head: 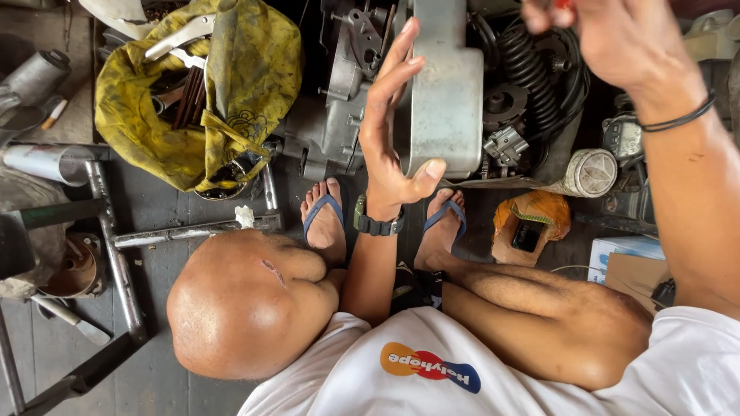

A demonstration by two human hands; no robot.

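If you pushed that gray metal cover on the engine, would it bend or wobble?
The gray metal cover looks like thick cast metal, so probably stiff and heavy. The left hand braces its edge, so it may be loose. Its smooth face could feel slippery.

A dark grey floor (pixel 166 204) of worn boards carries everything. In the upper middle of the frame an engine block (pixel 339 100) with a light grey metal cover (pixel 447 85) sits on it, black ribbed hose (pixel 532 65) beside it at the right. At upper left lies a stained yellow cloth bag (pixel 231 85) with tools showing in its mouth. A steel tube frame (pixel 116 246) runs down the left side, a grey cylinder (pixel 38 162) just above it. Two feet in blue flip-flops (pixel 327 219) stand in the middle. At right lie a white filter-like cylinder (pixel 590 173), an orange bag (pixel 536 212) and a cardboard box (pixel 628 266).
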